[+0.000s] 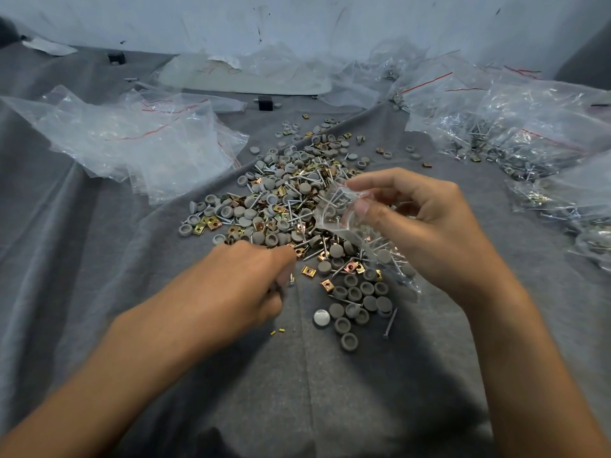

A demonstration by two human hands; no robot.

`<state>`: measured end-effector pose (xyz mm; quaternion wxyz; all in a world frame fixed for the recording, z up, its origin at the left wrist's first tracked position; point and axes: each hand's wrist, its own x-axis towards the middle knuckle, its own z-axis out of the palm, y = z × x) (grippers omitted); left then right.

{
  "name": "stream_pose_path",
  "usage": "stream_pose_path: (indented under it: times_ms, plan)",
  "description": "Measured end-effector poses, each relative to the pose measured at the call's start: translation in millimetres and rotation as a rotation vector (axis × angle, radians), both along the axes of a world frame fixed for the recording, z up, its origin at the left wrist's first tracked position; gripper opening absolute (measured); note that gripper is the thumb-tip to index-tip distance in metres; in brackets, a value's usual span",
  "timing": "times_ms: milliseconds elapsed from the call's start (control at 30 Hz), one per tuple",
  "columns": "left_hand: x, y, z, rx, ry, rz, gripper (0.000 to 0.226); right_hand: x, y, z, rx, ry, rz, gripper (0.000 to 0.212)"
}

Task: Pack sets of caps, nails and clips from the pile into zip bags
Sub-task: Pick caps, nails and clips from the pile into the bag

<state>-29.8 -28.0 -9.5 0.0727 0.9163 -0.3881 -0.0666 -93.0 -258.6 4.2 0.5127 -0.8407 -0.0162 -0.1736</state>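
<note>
While filled bags heap at right, a big pile waits on the cloth; the right hand pinches a part-filled bag over it, the left hand seemingly a nail at its edge.

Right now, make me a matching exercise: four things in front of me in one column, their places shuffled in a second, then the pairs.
1. small zip bag
2. empty zip bags
3. filled zip bags
4. silver-faced cap

A. heaped at the left of the grey cloth
B. near edge of the pile
C. pinched in the right hand
D. heaped at the right

Pairs: 1-C, 2-A, 3-D, 4-B
</note>
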Motion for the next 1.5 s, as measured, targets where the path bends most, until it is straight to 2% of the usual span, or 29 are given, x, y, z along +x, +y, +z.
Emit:
stream_pose_path:
  times_ms: [233,300,433,533,667,833,1000,1067,1167,1267,1333,1400,1500]
  plan:
    - [10,4,5,-0.085,0.034,0.035,0.016,-1,1,2,0.002,0.014,0.002,0.022]
    - [16,5,8,-0.25,0.125,0.077,0.017,-1,1,2,-0.006,0.018,0.004,0.022]
    - [26,-4,12,-0.719,0.333,0.143,0.022,0,3,1,-0.034,0.038,0.022,0.022]
    - [25,-16,14,-0.922,0.353,0.166,0.022,0,3,1,-0.052,0.041,0.033,0.022]
    - [23,-30,12,-1.049,0.381,0.209,0.02,1,4,0,-0.054,0.029,0.036,0.021]
    - [23,-38,7,-1.069,0.418,0.199,0.021,2,4,-1,-0.039,0.012,0.034,0.021]
    - [26,-35,4,-0.944,0.325,0.133,0.027,1,3,0,-0.033,0.005,0.03,0.022]
    - [25,-32,5,-0.904,0.357,0.094,0.031,0,3,1,-0.038,-0.002,0.022,0.022]
    - [28,-22,8,-0.883,0.312,0.117,0.018,-1,1,2,-0.017,-0.002,0.009,0.021]
    - [26,-9,10,-0.612,0.223,0.04,0.003,0,1,2,-0.018,-0.002,-0.002,0.022]
    - [15,-7,7,-0.354,0.209,-0.052,0.007,0,1,1,-0.03,0.001,-0.004,0.021]
    - [2,-11,0,-0.157,0.177,-0.15,0.021,0,1,1,-0.032,0.002,-0.001,0.021]
    - [-10,-15,-7,-0.092,0.123,-0.239,0.025,0,1,1,-0.017,0.006,0.006,0.022]
